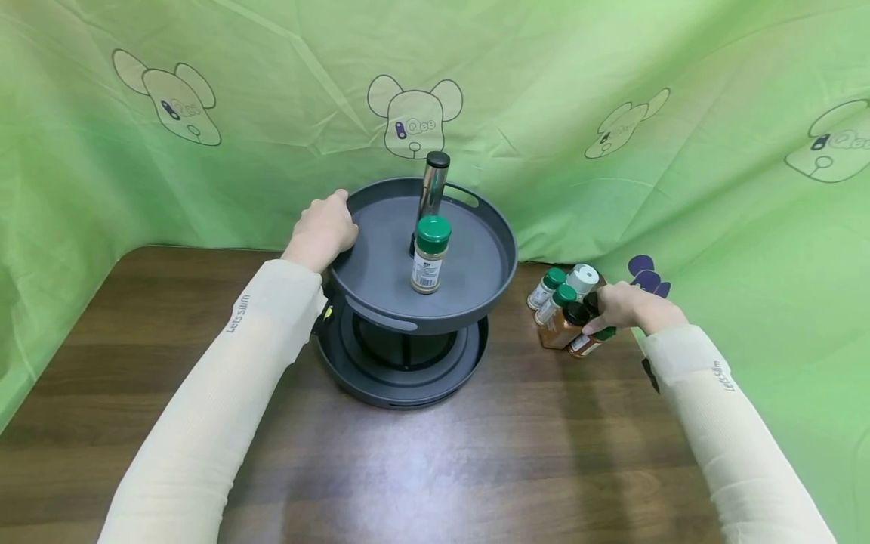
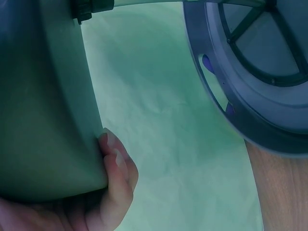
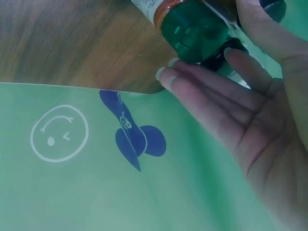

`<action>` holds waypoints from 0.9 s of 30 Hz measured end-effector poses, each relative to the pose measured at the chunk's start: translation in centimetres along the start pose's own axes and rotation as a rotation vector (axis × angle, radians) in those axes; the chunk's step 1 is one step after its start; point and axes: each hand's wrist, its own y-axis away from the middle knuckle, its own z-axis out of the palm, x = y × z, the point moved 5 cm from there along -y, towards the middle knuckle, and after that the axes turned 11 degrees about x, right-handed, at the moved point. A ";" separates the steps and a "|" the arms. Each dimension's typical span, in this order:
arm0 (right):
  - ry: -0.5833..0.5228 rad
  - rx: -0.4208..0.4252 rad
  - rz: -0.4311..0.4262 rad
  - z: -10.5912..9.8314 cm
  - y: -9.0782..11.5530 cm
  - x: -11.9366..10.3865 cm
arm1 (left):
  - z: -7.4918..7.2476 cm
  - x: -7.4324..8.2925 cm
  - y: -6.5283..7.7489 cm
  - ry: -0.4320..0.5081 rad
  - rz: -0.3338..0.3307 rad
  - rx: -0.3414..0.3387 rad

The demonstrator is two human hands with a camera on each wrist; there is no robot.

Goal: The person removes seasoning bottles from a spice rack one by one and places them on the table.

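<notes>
My left hand grips the left rim of the upper tray of a dark grey two-tier stand. In the left wrist view, its fingers curl round that tray's edge. On the upper tray, a spice jar with a green lid stands upright before the metal centre post. My right hand reaches over a cluster of spice jars at the right. In the right wrist view, its fingers are mostly extended beside a green-lidded jar and a black cap; any contact is partly hidden.
The lower tray sits on the brown wooden table. Green cloth with printed bear heads hangs behind the table and along both sides. Among the clustered jars are green, black and white lids.
</notes>
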 end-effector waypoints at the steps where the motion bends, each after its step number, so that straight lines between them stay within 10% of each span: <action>1: 0.003 -0.005 0.008 -0.1 0.0 0.1 | 0.0 0.0 0.0 0.000 0.000 0.001; 27: -0.061 0.051 0.015 -4.2 0.7 -0.7 | 0.0 0.0 0.2 0.011 -0.009 -0.011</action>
